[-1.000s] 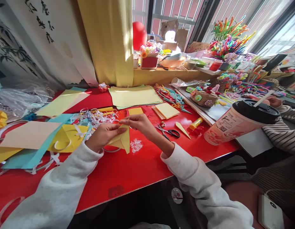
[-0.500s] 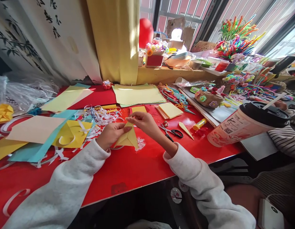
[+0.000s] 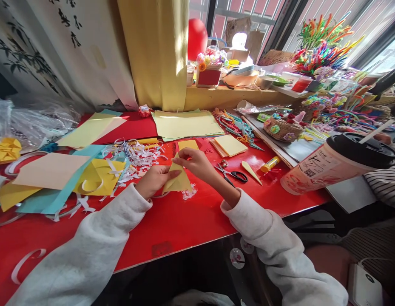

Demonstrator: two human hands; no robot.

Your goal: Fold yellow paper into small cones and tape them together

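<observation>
Between my hands is a folded piece of yellow paper (image 3: 177, 182), narrow at the top and wider below, held just above the red table (image 3: 197, 221). My left hand (image 3: 157, 178) pinches its left side, thumb on the front. At its top tip, the fingers of my right hand (image 3: 194, 161) are pinched together on the paper. Small white shreds (image 3: 189, 192) lie on the table beside the paper's lower right. To the right are scissors with black handles (image 3: 234, 175), a narrow folded paper cone (image 3: 251, 172) and a yellow glue stick (image 3: 270, 164).
A large lidded drink cup (image 3: 334, 163) with a straw stands at the right. Coloured sheets (image 3: 53, 170) and white paper strips (image 3: 146, 157) cover the left. Square paper (image 3: 231, 145) lies behind my right hand. A striped sleeve (image 3: 384, 182) shows at far right.
The view has shifted slightly. My hands still pinch the folded paper, whose lower part has turned a little, and its front face looks slightly different.
</observation>
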